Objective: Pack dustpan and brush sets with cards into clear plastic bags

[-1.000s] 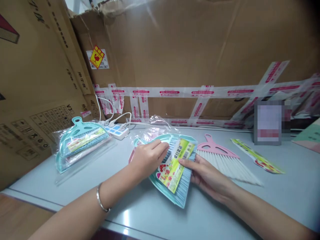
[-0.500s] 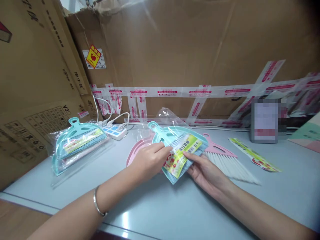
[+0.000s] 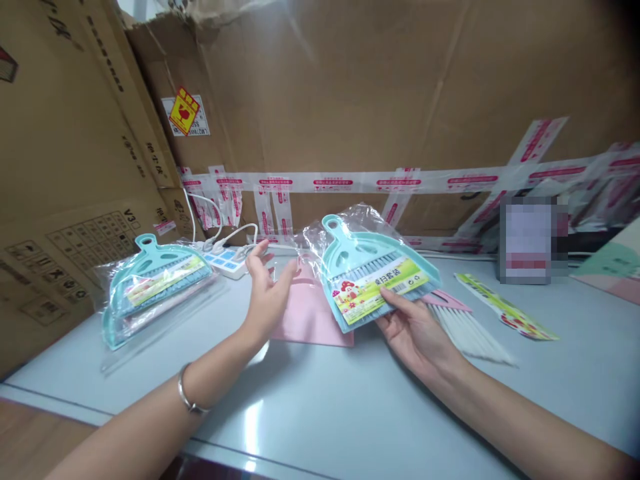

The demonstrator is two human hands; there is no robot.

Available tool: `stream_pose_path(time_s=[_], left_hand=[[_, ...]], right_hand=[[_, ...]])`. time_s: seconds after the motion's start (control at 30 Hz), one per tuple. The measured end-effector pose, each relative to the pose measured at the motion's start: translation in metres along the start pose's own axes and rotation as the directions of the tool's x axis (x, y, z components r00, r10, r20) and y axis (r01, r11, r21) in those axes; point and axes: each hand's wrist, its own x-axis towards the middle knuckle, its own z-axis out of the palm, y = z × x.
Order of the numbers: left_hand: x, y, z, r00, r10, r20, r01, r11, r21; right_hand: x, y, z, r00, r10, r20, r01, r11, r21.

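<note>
My right hand [image 3: 415, 330] grips the lower edge of a teal brush and dustpan set [image 3: 373, 270] with a green and yellow label, lifted and tilted upright inside a clear plastic bag [image 3: 350, 223]. My left hand [image 3: 265, 293] hovers open beside it, fingers spread, near the bag's mouth. A pink dustpan [image 3: 313, 317] lies flat on the table below both hands. A pink brush with white bristles [image 3: 463, 327] lies just right of my right hand.
A bagged teal set [image 3: 155, 287] rests at the left. A white power strip [image 3: 225, 261] with cables sits at the back. A loose label card [image 3: 505, 315] lies at the right. Taped cardboard walls [image 3: 350, 100] enclose the grey table [image 3: 320, 413].
My right hand has raised the teal set off the pink dustpan and tilted it upright. My left hand has let go of it and opened.
</note>
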Motion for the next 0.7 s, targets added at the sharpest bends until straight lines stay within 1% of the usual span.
stream_pose_path(time_s=[0.03,0.07,0.1,0.13,0.17,0.23,0.27,0.3,0.33,0.43,0.5,0.57,0.63,0.7], left_hand=[[0.001,-0.004,0.002,0.993,-0.111,0.046,0.114,0.991,-0.075],[0.001,-0.006,0.005,0.975,-0.193,0.112,0.208,0.966,-0.152],[0.0,-0.008,0.009,0.949,-0.247,0.197,0.289,0.93,-0.226],[-0.004,-0.007,0.013,0.914,-0.275,0.298,0.361,0.886,-0.291],[-0.008,-0.005,0.016,0.869,-0.28,0.407,0.428,0.839,-0.337],[-0.02,0.003,0.022,0.764,-0.253,0.594,0.531,0.769,-0.356],[-0.025,0.008,0.023,0.722,-0.244,0.648,0.562,0.753,-0.343],[-0.03,0.012,0.024,0.701,-0.243,0.671,0.576,0.747,-0.332],[-0.033,0.015,0.025,0.7,-0.249,0.669,0.58,0.745,-0.329],[-0.035,0.016,0.024,0.758,-0.257,0.6,0.544,0.756,-0.363],[-0.031,0.012,0.022,0.778,-0.253,0.575,0.524,0.766,-0.372],[-0.026,0.008,0.02,0.772,-0.249,0.584,0.528,0.763,-0.374],[-0.023,0.006,0.017,0.76,-0.238,0.605,0.544,0.743,-0.39],[-0.02,0.005,0.015,0.749,-0.228,0.622,0.559,0.721,-0.409]], right_hand=[[-0.001,0.0,0.0,1.0,-0.013,0.003,0.013,1.0,-0.003],[-0.001,0.001,0.001,1.0,-0.023,0.006,0.023,1.0,-0.006],[-0.002,0.002,0.002,1.0,-0.027,0.01,0.028,1.0,-0.01],[-0.003,0.003,0.002,1.0,-0.028,0.014,0.028,1.0,-0.013],[-0.004,0.004,0.003,0.999,-0.026,0.019,0.026,1.0,-0.017],[-0.007,0.007,0.004,0.999,-0.015,0.035,0.016,0.999,-0.028],[-0.008,0.008,0.004,0.999,-0.009,0.043,0.01,0.999,-0.038],[-0.009,0.009,0.004,0.999,0.0,0.052,0.003,0.999,-0.051],[-0.009,0.009,0.004,0.998,0.011,0.062,-0.006,0.998,-0.066],[-0.007,0.006,0.004,0.998,0.017,0.066,-0.01,0.994,-0.11],[-0.002,-0.001,0.001,1.0,-0.006,0.02,0.01,0.986,-0.164],[0.006,-0.009,-0.003,0.998,-0.052,-0.023,0.044,0.956,-0.289],[0.015,-0.017,-0.009,0.994,-0.103,-0.02,0.083,0.888,-0.453],[0.024,-0.022,-0.015,0.991,-0.131,-0.017,0.099,0.819,-0.566]])
